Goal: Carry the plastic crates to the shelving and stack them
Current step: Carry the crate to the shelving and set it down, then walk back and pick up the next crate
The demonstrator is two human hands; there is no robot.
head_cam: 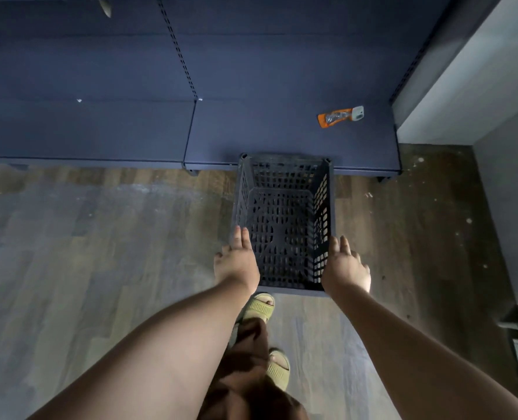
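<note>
We press the seemingly light, stiff plastic crate [282,213] straight-fingered, left hand [236,263] at its nine o'clock rim, right hand [346,266] at three.

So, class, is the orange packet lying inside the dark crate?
No, the orange packet lies on the blue shelf, apart from the crate, whose perforated inside holds nothing.

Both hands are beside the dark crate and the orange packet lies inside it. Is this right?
Not quite. In the head view the orange packet lies on the blue shelf, not inside the crate. The rest is right.
</note>
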